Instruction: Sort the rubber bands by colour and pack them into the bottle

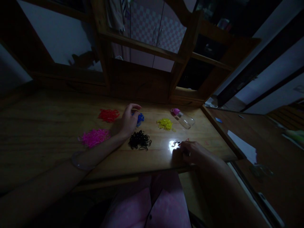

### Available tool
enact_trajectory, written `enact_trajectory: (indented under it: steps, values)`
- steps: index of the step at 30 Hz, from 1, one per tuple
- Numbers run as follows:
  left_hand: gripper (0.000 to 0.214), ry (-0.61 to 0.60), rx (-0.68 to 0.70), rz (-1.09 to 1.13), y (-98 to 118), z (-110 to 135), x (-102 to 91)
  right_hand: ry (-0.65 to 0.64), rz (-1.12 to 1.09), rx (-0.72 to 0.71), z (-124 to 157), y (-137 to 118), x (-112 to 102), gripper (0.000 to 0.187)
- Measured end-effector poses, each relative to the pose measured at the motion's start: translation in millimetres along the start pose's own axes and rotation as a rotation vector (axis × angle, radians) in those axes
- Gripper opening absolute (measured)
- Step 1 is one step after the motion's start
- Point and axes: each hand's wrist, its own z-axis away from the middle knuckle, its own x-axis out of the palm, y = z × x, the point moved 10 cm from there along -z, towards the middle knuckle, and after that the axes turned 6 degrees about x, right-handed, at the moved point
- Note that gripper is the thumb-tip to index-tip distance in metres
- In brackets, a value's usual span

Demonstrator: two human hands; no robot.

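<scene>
At the half-curled left fingers (135,106), blue bands (141,119); by the bunched right fingers (184,145), black bands (175,143); any grip indiscernible.

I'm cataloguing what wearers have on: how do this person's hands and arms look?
The left hand and right hand are gloveless. No sleeve shows on the left forearm or right forearm. A pale bangle circles the left one.

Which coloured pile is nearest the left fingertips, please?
The blue pile, partly hidden by the left hand; the red, pink, black and yellow piles lie farther.
</scene>
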Motion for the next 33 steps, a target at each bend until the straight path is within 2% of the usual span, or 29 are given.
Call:
enact_trajectory:
  steps: [3, 6, 8, 10, 14, 17, 21, 24, 27, 30, 33]
  values:
    - [0.023, -0.003, 0.014, 0.002, 0, 0, 0.7, 0.014, -0.124, 0.011, 3, 3, -12, 0.016]
    - [0.023, 0.001, 0.021, 0.003, -1, -1, 0.7, 0.003, -0.361, 0.038, 0, 3, -28, 0.012]
    - [0.024, 0.022, 0.038, 0.014, 0, -3, -1.7, 0.024, -0.490, 0.016, -11, -7, -42, 0.009]
    - [0.026, 0.052, 0.070, 0.029, 3, -5, -5.5, 0.070, -0.542, -0.066, -29, -29, -58, 0.008]
    - [0.032, 0.087, 0.136, 0.038, 8, -7, -11.3, 0.083, -0.512, -0.252, -82, -86, -67, 0.009]
    - [0.033, 0.092, 0.166, 0.018, 11, -7, -12.9, 0.060, -0.357, -0.248, -128, -114, -57, 0.011]
    - [0.031, 0.105, 0.192, -0.016, 14, -6, -15.0, 0.106, -0.172, -0.220, -174, -132, -50, 0.016]
    - [0.031, 0.104, 0.198, -0.026, 16, -6, -15.0, 0.163, -0.186, -0.183, -188, -130, -51, 0.032]
    - [0.030, 0.103, 0.192, -0.035, 17, -5, -14.7, 0.180, -0.337, -0.175, -187, -118, -53, 0.044]
    - [0.030, 0.090, 0.174, -0.029, 17, -5, -13.1, 0.172, -0.528, -0.217, -175, -101, -61, 0.047]
    - [0.030, 0.076, 0.163, -0.023, 16, -4, -11.3, 0.206, -0.683, -0.233, -151, -74, -78, 0.047]
